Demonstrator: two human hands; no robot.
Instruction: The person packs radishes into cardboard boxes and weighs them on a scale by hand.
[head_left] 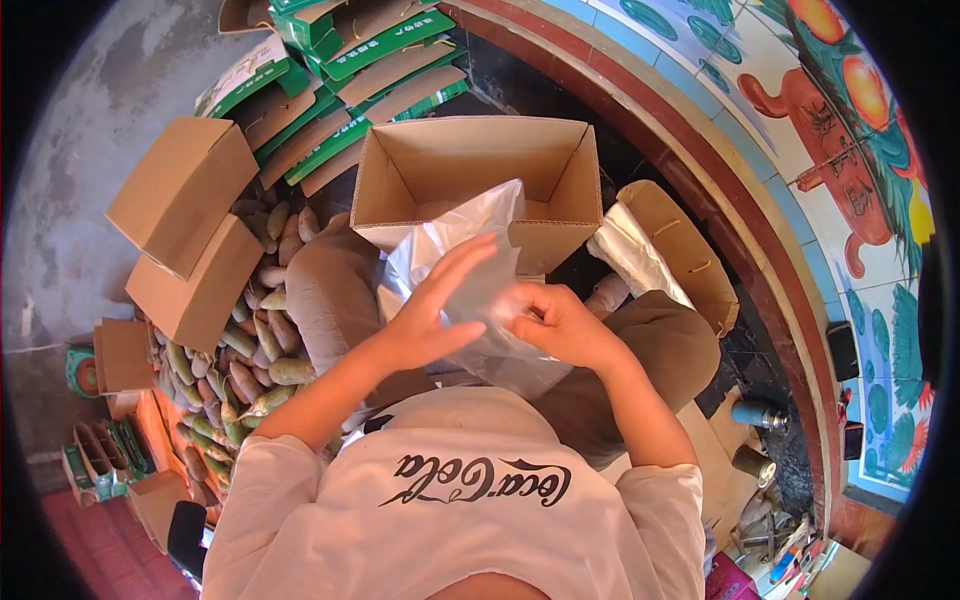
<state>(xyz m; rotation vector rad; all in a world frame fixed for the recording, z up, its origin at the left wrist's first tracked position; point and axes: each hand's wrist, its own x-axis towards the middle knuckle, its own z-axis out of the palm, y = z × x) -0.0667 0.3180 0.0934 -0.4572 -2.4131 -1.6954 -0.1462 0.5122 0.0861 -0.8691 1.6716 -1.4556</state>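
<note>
A clear plastic bag (pixel 500 212) hangs in front of my lap, its upper part spread against the near side of an open cardboard box (pixel 470 150). My left hand (pixel 430 315) lies along the bag's left side, fingers stretched out and thumb apart. On the other side, my right hand (pixel 562 322) is closed, its curled fingers and thumb pinching the film. The bag's lower part drops between my knees. The box stands upright just beyond both hands, flaps not seen, and what I can see of its inside is bare cardboard.
Sweet potatoes or similar long tubers (pixel 250 370) are heaped at my left. Closed brown boxes (pixel 185 190) stand beside them, with folded green cartons (pixel 350 90) behind. A carton holding shiny plastic film (pixel 640 250) lies at right, near a blue bottle (pixel 757 414) and the tiled wall (pixel 790 130).
</note>
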